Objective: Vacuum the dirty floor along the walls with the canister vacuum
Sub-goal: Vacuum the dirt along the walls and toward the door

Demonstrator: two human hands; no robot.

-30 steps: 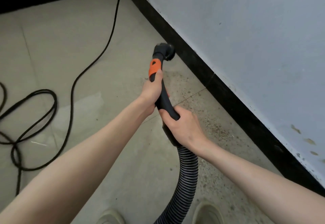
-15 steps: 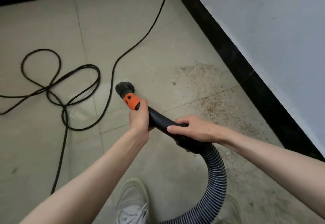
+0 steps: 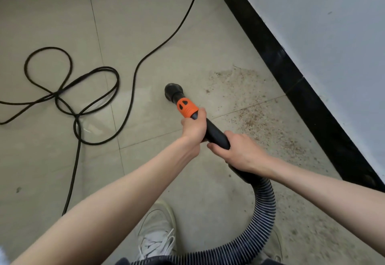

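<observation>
The vacuum nozzle (image 3: 174, 94), a round black head behind an orange collar (image 3: 186, 107), points down at the tiled floor (image 3: 158, 35) in mid-frame, left of the dirt. Whether it touches the tile cannot be told. The left hand (image 3: 193, 128) wraps around the black wand (image 3: 216, 136) just behind the collar; the right hand (image 3: 242, 152) grasps the same wand further back, fingers curled over it. From there the ribbed hose (image 3: 263, 208) curves down and sweeps left along the bottom edge.

A patch of brown grit (image 3: 262, 119) spreads over the beige tiles to the right of the nozzle, reaching toward the black baseboard (image 3: 291, 73), which runs diagonally under the pale wall (image 3: 333, 25). More specks trail along the floor near the baseboard toward the lower right.

A black power cord (image 3: 133, 81) runs from the top edge down across the tiles and loops in a loose tangle at left, well apart from the nozzle. Between cord and grit lies bare tile. A white sneaker (image 3: 156, 231) stands below the arms.
</observation>
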